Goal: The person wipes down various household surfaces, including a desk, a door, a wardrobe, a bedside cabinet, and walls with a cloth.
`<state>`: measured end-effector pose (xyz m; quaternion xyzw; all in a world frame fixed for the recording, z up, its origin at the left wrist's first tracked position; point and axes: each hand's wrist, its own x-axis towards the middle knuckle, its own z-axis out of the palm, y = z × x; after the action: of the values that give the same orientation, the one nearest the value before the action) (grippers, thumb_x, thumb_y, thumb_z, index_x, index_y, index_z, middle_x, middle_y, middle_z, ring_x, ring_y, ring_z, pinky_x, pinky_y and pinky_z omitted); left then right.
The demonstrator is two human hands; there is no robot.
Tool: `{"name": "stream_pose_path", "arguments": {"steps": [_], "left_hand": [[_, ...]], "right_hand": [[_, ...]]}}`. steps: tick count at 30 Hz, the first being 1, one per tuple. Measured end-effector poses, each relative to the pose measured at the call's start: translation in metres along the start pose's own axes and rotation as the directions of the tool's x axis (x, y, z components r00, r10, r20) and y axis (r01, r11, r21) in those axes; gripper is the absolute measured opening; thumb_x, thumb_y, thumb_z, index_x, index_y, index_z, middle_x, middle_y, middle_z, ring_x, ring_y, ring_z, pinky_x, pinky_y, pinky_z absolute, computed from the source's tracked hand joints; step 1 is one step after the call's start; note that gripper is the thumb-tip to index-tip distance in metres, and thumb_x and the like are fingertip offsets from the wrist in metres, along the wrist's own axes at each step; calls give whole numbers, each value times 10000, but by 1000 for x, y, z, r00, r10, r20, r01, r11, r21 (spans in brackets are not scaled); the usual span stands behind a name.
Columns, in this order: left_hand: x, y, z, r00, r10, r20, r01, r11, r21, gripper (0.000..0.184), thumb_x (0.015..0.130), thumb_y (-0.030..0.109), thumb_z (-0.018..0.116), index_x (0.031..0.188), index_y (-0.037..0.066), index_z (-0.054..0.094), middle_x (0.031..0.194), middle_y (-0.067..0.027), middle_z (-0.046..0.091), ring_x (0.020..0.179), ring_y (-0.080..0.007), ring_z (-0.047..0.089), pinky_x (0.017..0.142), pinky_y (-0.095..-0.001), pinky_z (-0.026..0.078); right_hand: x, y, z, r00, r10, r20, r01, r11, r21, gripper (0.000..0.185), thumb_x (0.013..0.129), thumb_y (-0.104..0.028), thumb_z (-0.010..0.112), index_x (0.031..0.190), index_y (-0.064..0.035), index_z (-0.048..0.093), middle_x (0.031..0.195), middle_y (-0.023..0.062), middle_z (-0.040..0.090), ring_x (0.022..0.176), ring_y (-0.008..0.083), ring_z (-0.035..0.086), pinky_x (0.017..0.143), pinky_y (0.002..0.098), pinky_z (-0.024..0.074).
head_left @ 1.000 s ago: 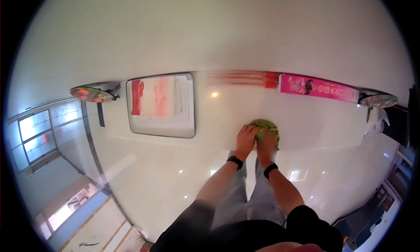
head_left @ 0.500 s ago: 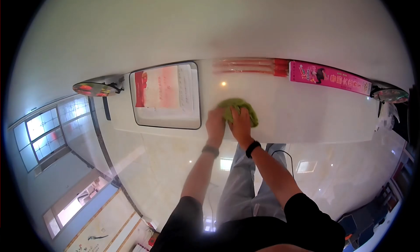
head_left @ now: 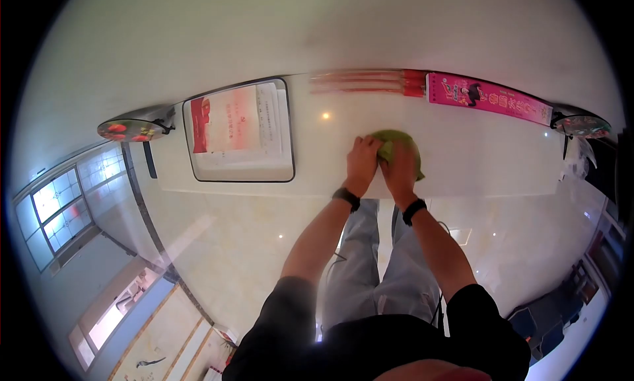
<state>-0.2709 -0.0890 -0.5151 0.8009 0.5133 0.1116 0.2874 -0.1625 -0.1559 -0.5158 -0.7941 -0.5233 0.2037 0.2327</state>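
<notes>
A bunched green cloth [head_left: 394, 138] lies on the white tabletop [head_left: 475, 156], in front of my body. My left hand [head_left: 362, 161] grips its left side, with the fingers curled at the cloth's edge. My right hand [head_left: 400, 169] is on the front of the cloth, close against the left hand; its fingers are smeared by motion but look pressed into the fabric. Each wrist wears a black band.
Left on the table sits a black-rimmed white tray [head_left: 244, 173] with red and white papers. Red-ended sticks [head_left: 370, 82] and a pink printed box [head_left: 489, 100] lie along the back edge. Round decorated objects [head_left: 134, 130] stand at both ends.
Both hands and the green cloth have moved right across the tabletop. The view has shifted slightly, so the tray, sticks and box appear a little higher and further left.
</notes>
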Motion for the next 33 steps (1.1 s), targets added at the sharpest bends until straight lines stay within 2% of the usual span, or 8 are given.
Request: {"name": "stream_pose_path", "arguments": {"steps": [7,9,12,18,25,28,29,33], "left_hand": [[-79,-44,-16,968,-150,199,163,986,-47,319,735,39,640,1043,123,640,1062,-62,608,1027,-313,551,779,-435,528],[-90,-75,-30,908,-239,343,288,953,-98,338,724,43,656,1054,112,635,1082,-79,610,1038,-324,553,796,-435,523],[-86,-71,-53,965,-203,167,196,979,62,283,767,118,667,1049,124,663,1053,-82,647,1001,-307,588,822,-405,518],[-65,-30,-14,960,-234,152,209,965,159,278,812,59,592,1073,129,655,1109,-115,613,1023,-339,583,815,-439,520],[-28,74,36,873,-30,487,1,998,58,145,865,126,532,932,71,649,967,-161,660,932,-350,634,771,-458,537],[-61,101,37,844,239,481,-193,970,-145,162,814,164,593,921,60,657,944,-193,663,933,-386,634,800,-477,513],[-62,127,-1,769,199,608,-163,980,-113,175,809,176,601,940,73,657,960,-176,654,958,-376,623,825,-468,504],[-96,146,-60,892,274,360,-158,934,-321,160,796,150,609,924,83,677,899,-163,640,865,-362,642,758,-454,523]], "right_hand": [[-61,-39,26,956,55,289,-37,997,-69,554,686,-146,775,1163,-44,513,1044,203,486,1033,407,489,877,491,430],[-58,-65,26,949,0,315,-31,995,94,522,680,-154,782,1121,-57,519,1028,192,479,1019,395,493,873,484,437],[-50,-80,32,953,-14,302,-36,987,160,497,681,-153,785,1091,-71,517,1032,188,473,1019,391,497,870,476,444],[-38,-36,8,980,-63,187,56,998,43,498,708,-125,761,1127,-75,496,1084,199,470,1023,405,512,826,466,476],[-49,56,-66,953,218,212,-220,975,-11,558,709,-235,799,1140,-43,500,1089,228,552,979,450,570,800,480,500],[-82,86,-110,867,225,445,-249,968,-3,525,692,-257,805,1082,-31,535,982,210,651,965,405,618,795,456,519],[-87,69,-137,849,233,474,-229,971,-69,495,692,-241,796,1061,-26,544,949,203,669,967,386,627,795,442,523],[-92,-38,-240,859,243,451,-349,922,169,447,718,-151,737,1105,-28,550,1038,193,649,979,345,637,838,408,517]]}}
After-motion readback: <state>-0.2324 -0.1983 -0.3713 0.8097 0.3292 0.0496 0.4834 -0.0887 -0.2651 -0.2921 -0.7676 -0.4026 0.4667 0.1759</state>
